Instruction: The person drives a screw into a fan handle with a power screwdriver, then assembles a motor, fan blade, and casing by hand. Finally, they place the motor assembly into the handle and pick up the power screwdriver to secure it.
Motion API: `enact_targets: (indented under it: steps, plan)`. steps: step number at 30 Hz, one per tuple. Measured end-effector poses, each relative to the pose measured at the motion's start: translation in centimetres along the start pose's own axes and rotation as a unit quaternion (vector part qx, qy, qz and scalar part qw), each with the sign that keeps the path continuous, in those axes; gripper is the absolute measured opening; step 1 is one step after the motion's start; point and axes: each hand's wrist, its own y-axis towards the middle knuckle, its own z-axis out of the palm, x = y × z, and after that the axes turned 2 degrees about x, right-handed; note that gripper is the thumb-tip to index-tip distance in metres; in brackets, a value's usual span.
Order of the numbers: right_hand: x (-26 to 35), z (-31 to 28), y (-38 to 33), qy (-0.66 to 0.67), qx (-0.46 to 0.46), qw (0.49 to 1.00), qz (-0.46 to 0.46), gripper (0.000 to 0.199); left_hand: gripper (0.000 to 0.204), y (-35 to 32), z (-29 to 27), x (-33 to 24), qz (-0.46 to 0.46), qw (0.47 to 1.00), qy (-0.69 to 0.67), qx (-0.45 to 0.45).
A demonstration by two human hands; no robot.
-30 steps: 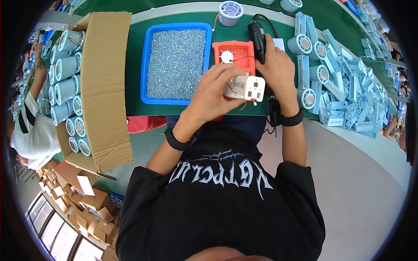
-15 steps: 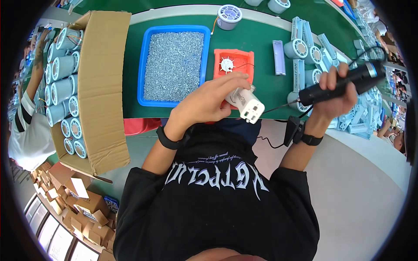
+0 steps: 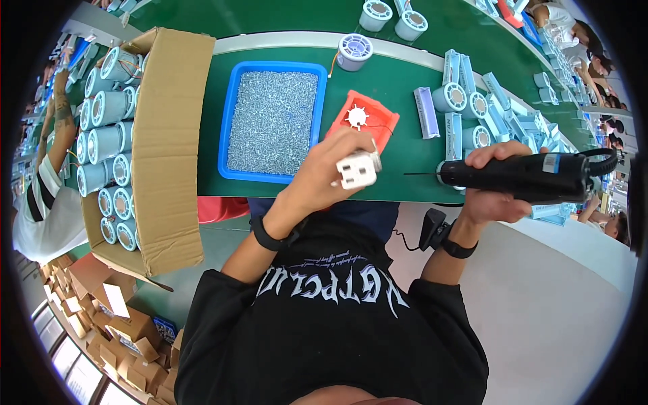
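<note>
My left hand [image 3: 325,167] grips a white plastic housing [image 3: 358,171], its end with square openings turned up toward me. Fingers cover much of its body. In my right hand [image 3: 498,196] is a black electric screwdriver [image 3: 526,178], held nearly level; its thin bit points left at the housing, with a gap between them. Just beyond the left hand, a red tray [image 3: 383,138] sits askew, holding a white spoked part [image 3: 357,117] with a dark wire. Left of it stands a blue tray [image 3: 225,121] full of small metal screws [image 3: 270,121].
On my left, an open cardboard box [image 3: 169,155] holds light-blue cylindrical fan units [image 3: 108,108]. A purplish fan unit [image 3: 355,52] stands at the far edge. At right are a lavender bar-shaped piece [image 3: 426,113] and several light-blue parts [image 3: 478,104]. Another person's arm [image 3: 62,128] shows far left.
The housing has tipped so its end faces up more, and moved slightly left. The screwdriver has come down and levelled out. The red tray now lies at an angle.
</note>
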Motion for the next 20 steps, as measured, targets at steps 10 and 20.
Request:
enact_targets:
  steps: [10,20]
  plan:
    - [0.7,0.5,1.0,-0.031,0.05,0.997,0.043,0.088,0.044,0.9,-1.8,0.0,0.047,0.989,0.072,0.12]
    - [-8.5,1.2,-4.4,-0.225,0.137,0.889,0.374,0.071,0.059,-0.2,0.2,3.6,0.031,0.99,0.076,0.117]
